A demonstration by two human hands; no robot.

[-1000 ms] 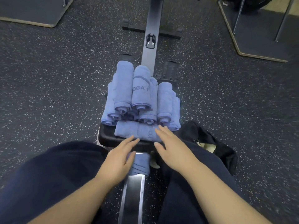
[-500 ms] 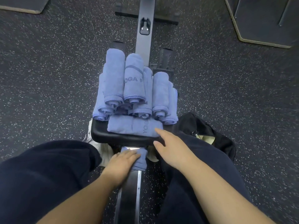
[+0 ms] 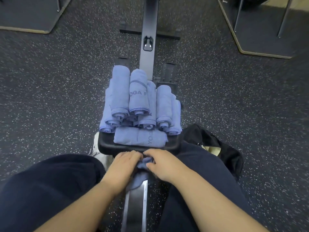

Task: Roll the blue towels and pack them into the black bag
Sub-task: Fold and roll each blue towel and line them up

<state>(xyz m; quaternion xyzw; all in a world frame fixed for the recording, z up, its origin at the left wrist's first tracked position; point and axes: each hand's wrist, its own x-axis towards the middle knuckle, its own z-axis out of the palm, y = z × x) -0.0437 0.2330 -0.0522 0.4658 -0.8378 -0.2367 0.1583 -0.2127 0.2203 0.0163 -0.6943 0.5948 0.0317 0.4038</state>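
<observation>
Both hands, left hand and right hand, curl fingers onto a loose soft blue cloth towel at lower centre, probably bunching it to roll. Finished rolls sit stacked on the black padded seat; floppy black fabric bag waits centre-right.

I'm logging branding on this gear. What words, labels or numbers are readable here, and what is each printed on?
"OGA F", cut off at both ends by the curve: on the upper rolled towel in the stack.
"YOG", partly hidden: on the crosswise rolled towel at the seat's front.
Nothing readable anywhere else.
</observation>
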